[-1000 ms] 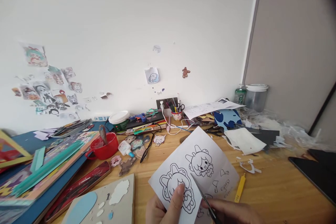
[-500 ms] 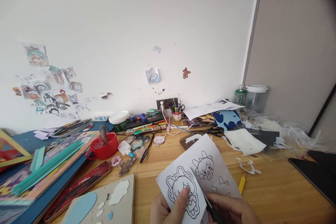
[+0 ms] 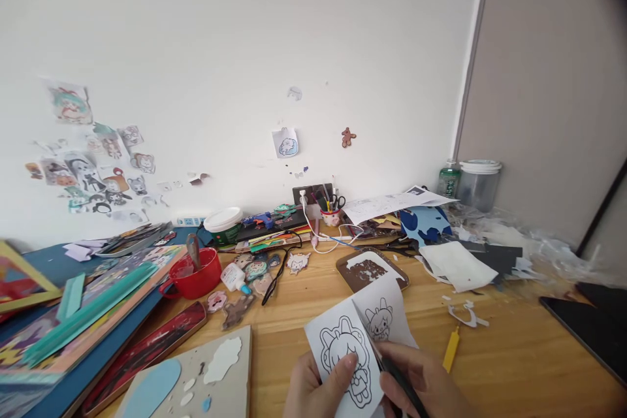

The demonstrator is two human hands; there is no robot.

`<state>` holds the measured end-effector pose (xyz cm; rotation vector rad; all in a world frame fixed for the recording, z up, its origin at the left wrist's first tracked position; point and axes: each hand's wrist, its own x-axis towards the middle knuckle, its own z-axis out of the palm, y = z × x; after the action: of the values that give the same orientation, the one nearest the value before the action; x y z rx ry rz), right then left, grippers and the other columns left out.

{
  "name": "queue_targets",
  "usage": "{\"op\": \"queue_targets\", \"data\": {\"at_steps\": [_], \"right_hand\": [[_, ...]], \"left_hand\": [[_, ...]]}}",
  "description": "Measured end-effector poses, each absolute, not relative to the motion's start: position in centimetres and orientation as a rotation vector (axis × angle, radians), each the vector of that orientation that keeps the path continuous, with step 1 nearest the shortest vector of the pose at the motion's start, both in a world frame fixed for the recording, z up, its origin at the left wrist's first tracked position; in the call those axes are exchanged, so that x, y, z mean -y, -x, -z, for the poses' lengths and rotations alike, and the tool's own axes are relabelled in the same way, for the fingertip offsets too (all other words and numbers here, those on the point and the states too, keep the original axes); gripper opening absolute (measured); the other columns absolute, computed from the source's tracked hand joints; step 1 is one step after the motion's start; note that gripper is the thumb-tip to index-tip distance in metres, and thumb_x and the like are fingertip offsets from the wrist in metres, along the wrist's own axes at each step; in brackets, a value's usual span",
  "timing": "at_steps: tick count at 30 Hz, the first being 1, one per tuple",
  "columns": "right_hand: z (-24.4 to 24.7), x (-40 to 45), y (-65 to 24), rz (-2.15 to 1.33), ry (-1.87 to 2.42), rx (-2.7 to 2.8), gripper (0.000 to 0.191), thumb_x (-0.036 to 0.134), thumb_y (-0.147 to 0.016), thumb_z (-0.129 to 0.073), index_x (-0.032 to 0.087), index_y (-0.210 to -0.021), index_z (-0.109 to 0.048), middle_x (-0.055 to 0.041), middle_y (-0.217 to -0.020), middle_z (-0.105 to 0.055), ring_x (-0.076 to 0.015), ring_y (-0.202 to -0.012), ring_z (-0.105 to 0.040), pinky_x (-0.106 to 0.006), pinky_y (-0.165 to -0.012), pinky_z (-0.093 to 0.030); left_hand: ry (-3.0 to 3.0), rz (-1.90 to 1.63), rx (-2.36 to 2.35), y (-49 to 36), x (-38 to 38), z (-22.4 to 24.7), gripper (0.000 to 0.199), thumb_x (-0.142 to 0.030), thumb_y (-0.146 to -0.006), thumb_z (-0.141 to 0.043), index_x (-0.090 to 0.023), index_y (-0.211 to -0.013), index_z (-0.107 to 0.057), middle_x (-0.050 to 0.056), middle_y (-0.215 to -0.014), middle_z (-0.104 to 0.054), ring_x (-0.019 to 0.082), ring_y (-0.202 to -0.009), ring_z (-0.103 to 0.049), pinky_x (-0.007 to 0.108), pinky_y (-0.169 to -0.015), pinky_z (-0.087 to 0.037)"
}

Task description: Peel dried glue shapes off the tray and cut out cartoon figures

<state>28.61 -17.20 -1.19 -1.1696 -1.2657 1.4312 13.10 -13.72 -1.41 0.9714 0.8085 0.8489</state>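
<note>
My left hand [image 3: 327,386] pinches a white sheet of paper [image 3: 321,333] near its lower left, thumb on top. Black-line cartoon figures are printed on the sheet, one outlined figure [image 3: 345,339] by my thumb and a smaller one [image 3: 379,321] to the right. A cut runs down from the top edge between the two figures. In my right hand [image 3: 416,372] is a pair of black scissors [image 3: 402,380], at the lower end of that cut. The blades are mostly hidden by the paper and fingers.
Behind the paper lies a brown tray [image 3: 404,282] with white residue. A yellow pen-like tool [image 3: 451,349] is to the right. On the left are a grey board [image 3: 235,398] with cut shapes, a red mug [image 3: 208,274] and a glue bottle [image 3: 232,276]. Paper scraps [image 3: 458,264] lie farther right.
The sheet has come lower and nearer to me, and its right part has bent back, uncovering more of the tray. My right hand and the scissors have turned slightly.
</note>
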Motion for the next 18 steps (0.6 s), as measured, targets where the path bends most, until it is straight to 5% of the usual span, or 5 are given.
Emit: {"op": "queue_targets", "data": {"at_steps": [7, 18], "right_hand": [[1.4, 15.7, -28.4, -1.397, 1.324, 1.304, 0.05, 0.057, -0.069, -0.059, 0.015, -0.094, -0.065, 0.0025, -0.057, -0.05, -0.0067, -0.045, -0.046, -0.014, -0.034, -0.028], [2.1, 14.5, -28.2, -1.411, 1.455, 1.231, 0.027, 0.041, -0.067, -0.056, 0.015, -0.07, -0.059, 0.0029, -0.056, -0.051, -0.0045, -0.039, -0.046, -0.015, -0.031, -0.019]], "left_hand": [[-1.112, -0.833, -0.779, -12.6, 12.3, 3.0, 0.048, -0.056, -0.062, -0.069, -0.009, -0.071, -0.065, 0.01, -0.064, -0.066, 0.013, -0.053, -0.056, 0.022, -0.052, -0.041], [-1.087, -0.862, -0.832, -11.8, 11.2, 4.4, 0.045, -0.048, -0.054, -0.077, -0.01, -0.075, -0.065, 0.009, -0.068, -0.066, 0.015, -0.059, -0.057, 0.025, -0.057, -0.042]]}}
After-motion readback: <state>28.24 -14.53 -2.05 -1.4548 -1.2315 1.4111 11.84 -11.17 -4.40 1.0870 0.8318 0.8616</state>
